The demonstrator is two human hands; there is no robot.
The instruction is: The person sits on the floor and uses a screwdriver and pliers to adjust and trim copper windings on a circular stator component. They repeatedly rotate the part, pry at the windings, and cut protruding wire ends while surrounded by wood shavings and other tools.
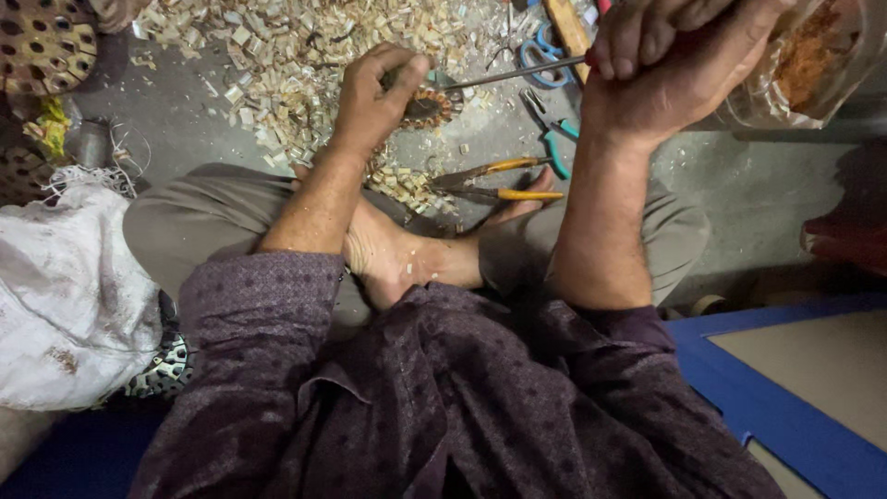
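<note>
- While the left hand [374, 92] is pinching the round copper-wound part [427, 108] against the floor, the right hand [667, 65] is clenching a metal rod [508, 74] aimed at it.
- A slipping rod could be jabbing the pinching fingers [407, 69].

Grey concrete floor [767, 194], dusty, dim light. Pale chip litter [305, 46] spread across far side. White sack [65, 296] at one edge, blue-framed board [785, 407] opposite.

We have a single view, worn on the person's head and looking steeply down, close over their lap and forearms. It faces forward onto the grey floor [176, 111] just ahead.
</note>
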